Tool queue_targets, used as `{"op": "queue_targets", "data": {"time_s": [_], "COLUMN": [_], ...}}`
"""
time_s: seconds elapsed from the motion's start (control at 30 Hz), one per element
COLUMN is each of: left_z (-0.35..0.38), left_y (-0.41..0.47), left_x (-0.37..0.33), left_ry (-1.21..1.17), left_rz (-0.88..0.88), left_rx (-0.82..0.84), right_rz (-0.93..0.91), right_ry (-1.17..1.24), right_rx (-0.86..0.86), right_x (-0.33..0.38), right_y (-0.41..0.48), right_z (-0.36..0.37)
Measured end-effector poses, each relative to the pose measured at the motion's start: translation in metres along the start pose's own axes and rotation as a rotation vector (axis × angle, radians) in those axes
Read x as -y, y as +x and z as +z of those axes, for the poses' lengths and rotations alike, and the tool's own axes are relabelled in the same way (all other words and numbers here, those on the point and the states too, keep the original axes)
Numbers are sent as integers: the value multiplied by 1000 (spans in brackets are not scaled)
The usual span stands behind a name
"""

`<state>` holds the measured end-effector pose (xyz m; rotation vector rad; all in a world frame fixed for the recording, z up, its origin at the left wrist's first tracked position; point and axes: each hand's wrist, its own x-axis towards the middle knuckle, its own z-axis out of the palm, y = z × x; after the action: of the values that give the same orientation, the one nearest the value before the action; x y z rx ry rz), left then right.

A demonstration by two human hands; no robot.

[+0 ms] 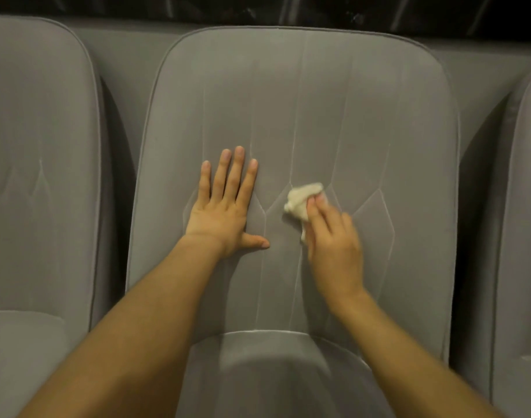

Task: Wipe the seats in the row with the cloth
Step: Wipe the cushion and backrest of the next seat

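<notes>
Centre frame: cloth (303, 200) bunched under right hand (333, 236) fingertips, pressed to middle seat (318, 101) backrest. Small, cream-white, crumpled, slightly blurred. Left hand (225, 206) just left of it, flat, fingers spread, gripping nothing. Grey neighbouring seats (38, 131) at both edges.

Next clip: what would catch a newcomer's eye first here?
Two bare arms reach up from the bottom edge onto the backrest of the middle grey seat. The left hand lies flat with fingers spread, left of centre; the right hand presses a small crumpled white cloth against the stitched seams just right of centre. More grey seats flank it on both sides.
</notes>
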<state>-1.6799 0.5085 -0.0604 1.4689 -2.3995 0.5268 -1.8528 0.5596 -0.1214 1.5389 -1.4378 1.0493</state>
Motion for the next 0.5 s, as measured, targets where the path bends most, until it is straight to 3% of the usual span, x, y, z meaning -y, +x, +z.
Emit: {"op": "queue_targets", "data": {"time_s": [0.13,0.37,0.5], "left_z": [14,37,40], "left_y": [-12,-34,-36], "left_x": [2,-1,0], "left_ry": [22,30,27], "left_rz": [2,0,20], "left_rx": [19,61,29], "right_rz": [24,180,143], "right_ry": [42,207,62], "right_rx": [147,-145,-93], "right_x": [8,4,2], "right_y": [-41,47,37], "right_z": [-3,-27,-9]}}
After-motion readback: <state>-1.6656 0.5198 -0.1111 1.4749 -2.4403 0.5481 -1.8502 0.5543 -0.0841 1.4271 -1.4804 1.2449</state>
